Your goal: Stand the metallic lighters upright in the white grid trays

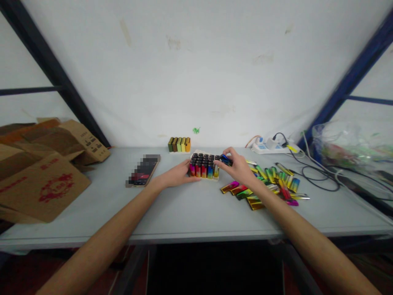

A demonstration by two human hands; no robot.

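Observation:
Near the middle of the table, a block of shiny multicoloured lighters (202, 167) with black tops stands upright in a pale tray (194, 153). My left hand (178, 174) is closed on the tray's left side, the thumb low along the front. Over the right end of the block, my right hand (238, 164) pinches a dark blue lighter (226, 159), held tilted. Whether that lighter touches the others cannot be made out. Under and beside my right forearm lies a loose pile of metallic lighters (253, 201) in gold, red, green and purple.
A smaller set of green and yellow lighters (179, 145) stands against the wall. A phone (144, 171) lies to the left, beyond it flattened cardboard boxes (61, 188). A power strip (267, 147) with cables (319, 189) and a plastic bag (344, 143) are at the right.

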